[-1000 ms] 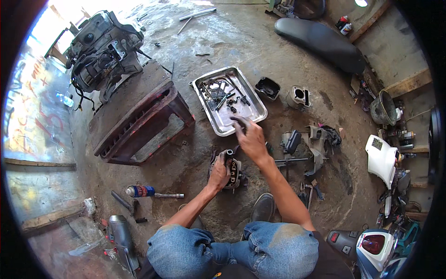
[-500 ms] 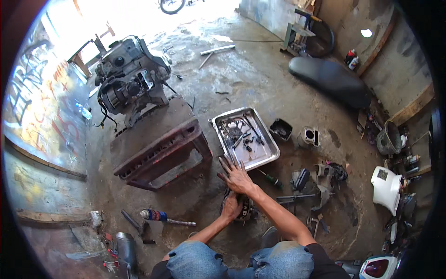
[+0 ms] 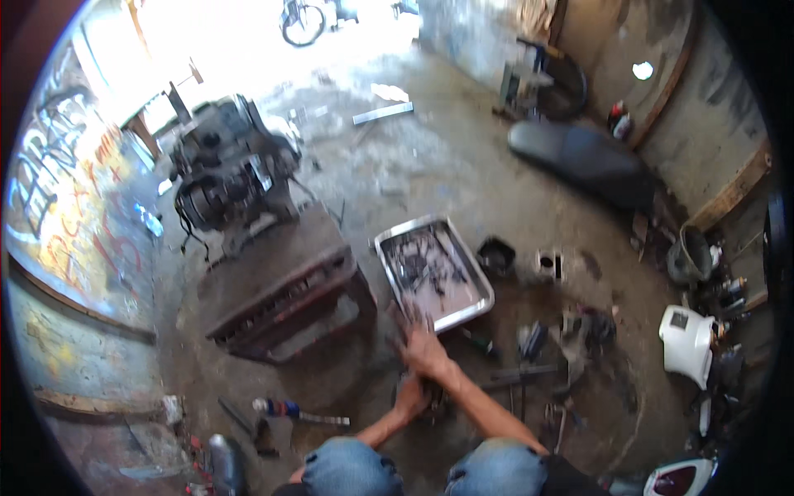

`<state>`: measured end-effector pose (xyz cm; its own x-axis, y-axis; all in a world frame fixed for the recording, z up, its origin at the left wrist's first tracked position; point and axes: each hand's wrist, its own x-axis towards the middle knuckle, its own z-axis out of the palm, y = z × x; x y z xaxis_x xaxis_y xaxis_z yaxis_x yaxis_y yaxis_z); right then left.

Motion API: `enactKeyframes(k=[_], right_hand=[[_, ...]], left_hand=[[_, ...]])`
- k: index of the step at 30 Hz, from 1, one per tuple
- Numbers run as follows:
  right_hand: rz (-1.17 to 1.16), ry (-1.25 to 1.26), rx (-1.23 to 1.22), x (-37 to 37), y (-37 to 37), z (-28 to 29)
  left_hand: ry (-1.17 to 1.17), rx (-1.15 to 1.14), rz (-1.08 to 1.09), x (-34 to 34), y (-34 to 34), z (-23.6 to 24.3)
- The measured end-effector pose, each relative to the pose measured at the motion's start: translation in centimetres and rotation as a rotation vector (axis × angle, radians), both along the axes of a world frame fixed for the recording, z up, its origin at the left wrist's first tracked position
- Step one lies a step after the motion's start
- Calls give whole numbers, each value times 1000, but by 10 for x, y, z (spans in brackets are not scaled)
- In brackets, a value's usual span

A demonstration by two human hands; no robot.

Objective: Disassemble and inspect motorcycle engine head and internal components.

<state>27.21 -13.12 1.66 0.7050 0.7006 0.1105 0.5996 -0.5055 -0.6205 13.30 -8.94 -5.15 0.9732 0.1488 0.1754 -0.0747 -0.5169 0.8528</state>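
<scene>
Right hand (image 3: 422,343): fingers spread, released, at near edge of metal tray (image 3: 471,306), frame centre.
Left hand (image 3: 409,397): grasping dark engine part (image 3: 434,403), lower centre.
Screwdriver (image 3: 302,412): floor, lower left.

On the wall to my left, a painted sign (image 3: 62,207) — pale blue letters above, orange and red strokes on yellow below — runs along the workshop's edge. Near the far right corner, a small red-and-white bottle (image 3: 619,121) stands by the wall. I see no screens or other labelled packages.
</scene>
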Motion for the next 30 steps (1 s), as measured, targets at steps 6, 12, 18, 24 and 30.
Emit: enactKeyframes(k=[6, 12, 18, 24, 30], right_hand=[[47, -143, -186, -17, 6, -2], [-96, -202, -45, 20, 6, 35], [-323, 90, 676, 74, -25, 80], [-388, 243, 692, 69, -40, 86], [-411, 294, 721, 68, -44, 88]], left_hand=[[208, -90, -72, -6, 11, -24], [146, -138, 73, 16, 11, -2], [200, -303, 206, 3, 9, 8], [258, -330, 263, -1, 7, 9], [133, -293, 194, -2, 6, 18]])
